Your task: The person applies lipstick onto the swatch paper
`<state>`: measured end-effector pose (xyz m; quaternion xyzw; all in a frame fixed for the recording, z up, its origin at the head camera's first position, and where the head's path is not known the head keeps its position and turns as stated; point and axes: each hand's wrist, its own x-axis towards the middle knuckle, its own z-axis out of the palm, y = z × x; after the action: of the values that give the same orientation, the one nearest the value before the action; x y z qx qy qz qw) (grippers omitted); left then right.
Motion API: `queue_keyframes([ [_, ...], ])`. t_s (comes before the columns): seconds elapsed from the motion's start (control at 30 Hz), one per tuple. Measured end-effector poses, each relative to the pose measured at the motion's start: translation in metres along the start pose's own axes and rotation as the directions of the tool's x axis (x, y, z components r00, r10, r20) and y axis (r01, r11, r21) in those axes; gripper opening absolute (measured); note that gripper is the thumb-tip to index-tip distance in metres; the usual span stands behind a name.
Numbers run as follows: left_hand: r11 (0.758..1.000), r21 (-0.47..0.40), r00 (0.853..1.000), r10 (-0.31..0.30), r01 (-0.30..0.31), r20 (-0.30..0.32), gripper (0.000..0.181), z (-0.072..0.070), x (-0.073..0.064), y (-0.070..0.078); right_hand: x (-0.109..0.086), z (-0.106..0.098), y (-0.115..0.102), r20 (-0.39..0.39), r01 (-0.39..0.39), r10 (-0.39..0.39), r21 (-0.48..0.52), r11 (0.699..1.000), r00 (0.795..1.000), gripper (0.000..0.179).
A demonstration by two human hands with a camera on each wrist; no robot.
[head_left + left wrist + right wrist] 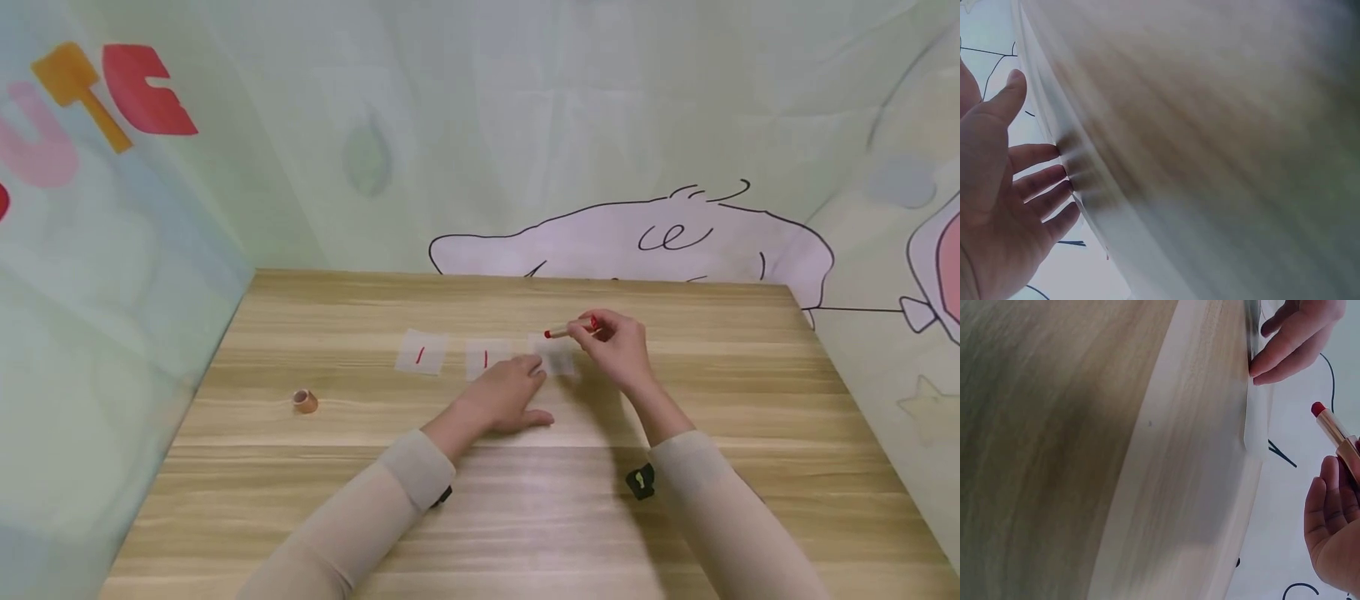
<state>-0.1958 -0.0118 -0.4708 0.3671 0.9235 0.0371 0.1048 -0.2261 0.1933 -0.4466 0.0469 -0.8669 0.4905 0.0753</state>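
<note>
My right hand (621, 348) holds an uncapped lipstick (559, 332) with a red tip and a copper-coloured tube. The tip points left, over the white paper square (562, 363) at the right of a row. In the right wrist view the lipstick (1333, 429) stands apart from the paper (1256, 422). My left hand (510, 395) rests its fingertips at that square's left edge, fingers extended and thumb spread. Two more squares lie to the left: the middle paper square (475, 357) and the leftmost paper square (409, 360), each with a short red stroke. My left hand partly covers the middle one.
The copper-coloured lipstick cap (305, 402) stands on the wooden table (337, 517), left of the papers. Black wrist devices (641, 482) show beneath the sleeves. A printed backdrop (487, 125) rises behind the table and along its sides.
</note>
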Motion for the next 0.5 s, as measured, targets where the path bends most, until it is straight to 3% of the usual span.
queue_keyframes([
  [0.5, 1.000, -0.008, 1.000, 0.001, -0.001, 0.006, 0.076, -0.002, 0.000, 0.000, 0.007, 0.006, 0.014, 0.088, 0.096, -0.081, -0.177, 0.980, 0.993, 0.014],
])
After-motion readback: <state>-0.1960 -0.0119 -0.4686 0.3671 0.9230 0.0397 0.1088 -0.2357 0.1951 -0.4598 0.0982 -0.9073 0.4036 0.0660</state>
